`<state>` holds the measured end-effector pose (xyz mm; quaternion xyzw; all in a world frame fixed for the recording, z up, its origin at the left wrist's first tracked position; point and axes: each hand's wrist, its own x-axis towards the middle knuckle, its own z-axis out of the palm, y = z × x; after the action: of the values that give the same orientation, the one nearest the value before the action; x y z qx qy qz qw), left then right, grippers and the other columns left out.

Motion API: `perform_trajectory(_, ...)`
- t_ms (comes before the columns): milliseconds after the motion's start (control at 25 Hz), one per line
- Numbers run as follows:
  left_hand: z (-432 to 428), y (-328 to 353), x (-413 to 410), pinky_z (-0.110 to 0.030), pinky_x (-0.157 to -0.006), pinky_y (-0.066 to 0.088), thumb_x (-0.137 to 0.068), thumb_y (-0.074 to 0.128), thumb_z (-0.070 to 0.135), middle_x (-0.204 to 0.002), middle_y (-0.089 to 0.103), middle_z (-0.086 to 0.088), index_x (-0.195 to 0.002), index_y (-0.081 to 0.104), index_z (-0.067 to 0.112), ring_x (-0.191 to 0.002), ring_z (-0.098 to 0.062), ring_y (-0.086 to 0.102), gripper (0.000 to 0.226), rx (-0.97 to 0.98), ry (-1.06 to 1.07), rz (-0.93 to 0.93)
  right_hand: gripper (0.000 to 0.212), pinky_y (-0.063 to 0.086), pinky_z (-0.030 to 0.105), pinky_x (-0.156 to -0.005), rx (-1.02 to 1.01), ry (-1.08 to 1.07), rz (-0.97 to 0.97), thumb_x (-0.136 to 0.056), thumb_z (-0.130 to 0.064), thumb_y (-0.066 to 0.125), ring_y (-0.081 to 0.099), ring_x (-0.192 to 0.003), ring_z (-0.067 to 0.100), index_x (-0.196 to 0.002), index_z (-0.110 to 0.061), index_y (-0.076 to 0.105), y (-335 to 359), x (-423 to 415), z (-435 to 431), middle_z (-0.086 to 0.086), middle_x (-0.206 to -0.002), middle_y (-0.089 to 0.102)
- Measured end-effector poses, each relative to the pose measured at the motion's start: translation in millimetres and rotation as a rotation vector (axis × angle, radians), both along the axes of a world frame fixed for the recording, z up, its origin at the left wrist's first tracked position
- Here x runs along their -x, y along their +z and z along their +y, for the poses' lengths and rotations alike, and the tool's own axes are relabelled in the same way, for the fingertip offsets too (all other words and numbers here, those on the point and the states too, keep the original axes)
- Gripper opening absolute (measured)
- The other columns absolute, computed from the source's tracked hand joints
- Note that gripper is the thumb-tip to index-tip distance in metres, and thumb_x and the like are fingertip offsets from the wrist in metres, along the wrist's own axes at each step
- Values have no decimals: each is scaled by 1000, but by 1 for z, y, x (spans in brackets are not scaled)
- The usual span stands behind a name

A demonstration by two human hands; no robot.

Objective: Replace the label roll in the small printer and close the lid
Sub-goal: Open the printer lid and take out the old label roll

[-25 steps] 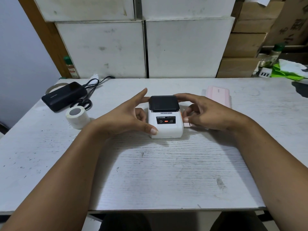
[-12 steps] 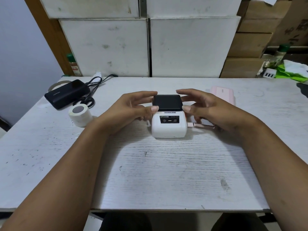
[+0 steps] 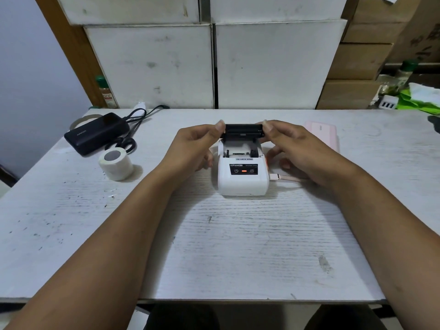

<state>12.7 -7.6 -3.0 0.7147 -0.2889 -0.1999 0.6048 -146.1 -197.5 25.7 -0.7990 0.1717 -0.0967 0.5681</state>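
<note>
White printer (image 3: 242, 177) mid-table (image 3: 238, 246), black lid (image 3: 243, 131) raised, tilted back, compartment exposed. Left hand (image 3: 190, 148) pinching lid's left end with thumb and forefinger; right hand (image 3: 292, 146) pinching right end same way. Inside compartment: pale shape, cannot tell if roll. Spare label roll (image 3: 116, 164) standing on end, left of printer, well apart. Pink cable (image 3: 283, 178) plugged into printer's right side. Black power bank (image 3: 96, 133) and scissors (image 3: 123, 144) far left.
</note>
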Motion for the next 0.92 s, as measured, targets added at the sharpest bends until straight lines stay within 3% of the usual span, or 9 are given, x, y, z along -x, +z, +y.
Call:
perform_trajectory(80,-4,2,1,-18,-41,33,-101,58,63,-90,69,-26,-97,83,31,-47,-16,49,41,-11,55,6,48,31,20,-44,-7,-80,-9,-107,-63,46,52,-46,4,-113,-26,75,0,-8,2,-2,-108,73)
perform_trajectory(200,-6,1,-3,-17,-41,33,-104,54,62,-119,79,-16,-107,82,23,-45,-13,48,48,-22,64,-7,49,28,23,-42,-102,-145,-41,-105,-66,49,54,-48,7,-105,-26,76,-2,-20,5,0,-100,70)
perform_trajectory(280,-7,-2,-5,-18,-43,34,-102,58,62,-108,78,-26,-109,83,22,-47,-15,45,49,-44,63,-35,47,25,22,-38,-176,-172,-59,-103,-67,52,55,-52,13,-105,-27,78,-2,-27,7,2,-93,68)
perform_trajectory(360,-9,-6,-4,-18,-48,37,-104,62,53,-82,78,-4,-111,83,23,-46,-11,43,37,-40,70,-68,49,23,20,-37,-230,-208,-56,-102,-68,53,51,-49,14,-102,-25,76,-4,-33,8,5,-87,65)
perform_trajectory(440,-13,-9,-3,-17,-54,42,-104,65,45,-83,72,15,-122,80,19,-43,-1,47,34,-41,96,-111,55,23,20,-38,-253,-246,-42,-99,-73,53,48,-48,13,-99,-21,73,-5,-38,10,8,-86,65)
perform_trajectory(520,-16,-13,-6,-26,-65,50,-102,66,49,-85,64,3,-122,80,18,-50,-4,56,40,-66,120,-174,60,24,20,-38,-253,-281,-24,-98,-76,52,46,-48,13,-98,-20,72,-6,-43,11,10,-86,65)
perform_trajectory(600,-18,-16,-8,-38,-77,54,-101,62,57,-79,59,-4,-106,80,22,-62,-19,62,39,-116,150,-234,64,24,19,-39,-236,-307,-9,-96,-79,51,45,-48,14,-97,-19,73,-6,-46,9,11,-86,66)
perform_trajectory(720,-21,-16,-4,-31,-74,46,-104,58,56,-68,55,12,-83,70,33,-65,-13,56,32,-153,212,-296,75,25,20,-43,-195,-326,5,-92,-85,49,42,-51,16,-104,-16,76,-9,-49,7,12,-84,63)
perform_trajectory(920,-22,-14,0,-30,-71,46,-103,60,54,-70,60,11,-90,75,33,-62,-11,58,30,-153,241,-310,75,38,26,-45,-140,-246,21,-93,-85,45,53,-58,21,-102,-18,80,-5,-40,8,9,-89,71)
